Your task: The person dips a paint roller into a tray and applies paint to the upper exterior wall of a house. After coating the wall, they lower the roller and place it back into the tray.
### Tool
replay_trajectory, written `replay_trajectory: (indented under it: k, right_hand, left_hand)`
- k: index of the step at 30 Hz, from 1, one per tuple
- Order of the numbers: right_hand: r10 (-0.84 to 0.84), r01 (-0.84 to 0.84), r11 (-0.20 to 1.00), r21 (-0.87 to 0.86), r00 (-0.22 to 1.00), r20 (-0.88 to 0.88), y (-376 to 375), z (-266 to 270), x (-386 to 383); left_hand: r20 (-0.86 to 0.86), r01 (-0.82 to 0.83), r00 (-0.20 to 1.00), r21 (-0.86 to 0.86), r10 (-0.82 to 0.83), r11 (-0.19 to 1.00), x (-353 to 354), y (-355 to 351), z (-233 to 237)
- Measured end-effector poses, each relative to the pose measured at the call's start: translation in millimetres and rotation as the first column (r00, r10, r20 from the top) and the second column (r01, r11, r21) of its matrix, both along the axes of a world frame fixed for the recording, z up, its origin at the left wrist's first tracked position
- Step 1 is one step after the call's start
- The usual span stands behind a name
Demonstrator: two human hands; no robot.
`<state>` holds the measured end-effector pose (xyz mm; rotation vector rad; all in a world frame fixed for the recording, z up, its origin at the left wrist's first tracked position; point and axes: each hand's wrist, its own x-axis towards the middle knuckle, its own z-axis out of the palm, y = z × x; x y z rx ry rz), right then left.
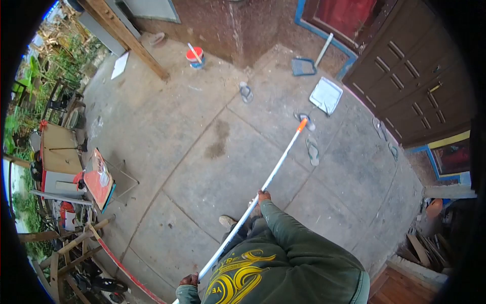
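A long white pole (276, 168) with an orange end (302, 124) runs diagonally across the view. My right hand (264, 196) is wrapped round it near its middle. Lower down, my left hand (189, 280) grips the same pole close to the bottom edge of the view. The orange end overlaps a flip-flop (308, 123) on the concrete floor. Just beyond it lies a white paint tray (326, 96), with a thin dark handle or wire at its near edge.
A blue dustpan (304, 67) lies by the wall, and a red-and-blue bucket (195, 57) stands further left. More flip-flops (313, 151) are scattered about. A wooden post (124, 38), a small red-topped table (98, 178) and dark doors (412, 71) border the floor.
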<state>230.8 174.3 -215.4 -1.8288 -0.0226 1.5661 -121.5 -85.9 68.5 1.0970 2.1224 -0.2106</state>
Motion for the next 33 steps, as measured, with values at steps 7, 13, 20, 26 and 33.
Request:
replay_trajectory:
  k: [7,13,20,26,33]
  right_hand:
    - [-0.341,0.346,0.938,0.029,0.934,-0.102,106,-60,65]
    - [-0.340,0.345,0.938,0.030,0.934,-0.107,133,-48,27]
    - [-0.052,0.009,0.983,0.186,0.972,0.229,178,12,-28]
    - [-0.172,0.024,0.865,0.501,0.952,0.252,186,161,-52]
    - [-0.327,-0.003,0.459,0.888,0.929,0.172,269,405,-48]
  left_hand:
    - [-0.053,0.280,0.960,0.113,-0.276,0.953,4,105,-97]
    - [0.197,0.177,0.931,0.491,-0.306,0.853,25,279,-156]
    - [0.479,-0.046,0.794,0.661,-0.374,0.749,18,422,-169]
    - [0.702,-0.235,0.561,0.643,-0.439,0.729,37,503,-206]
    - [0.855,-0.388,0.217,0.518,-0.470,0.762,92,563,-213]
